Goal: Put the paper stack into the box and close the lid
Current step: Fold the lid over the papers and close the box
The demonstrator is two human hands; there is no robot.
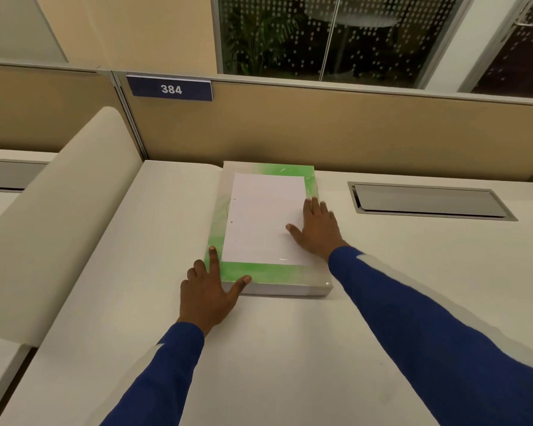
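A flat box point(253, 273) with a green-and-white top lies shut on the white desk point(290, 348), its far end near the partition. A white paper stack point(259, 222) with two punch holes on its left edge rests on top of the box. My left hand point(211, 290) is at the box's near left corner, index finger along the left edge and thumb against the front edge. My right hand point(316, 232) lies flat with fingers spread on the right side of the paper and the box top.
A metal cable hatch point(428, 199) is set into the desk to the right of the box. A tan partition point(320, 130) with a sign reading 384 point(170, 89) closes the back. A cream rounded divider point(59, 216) borders the desk's left side.
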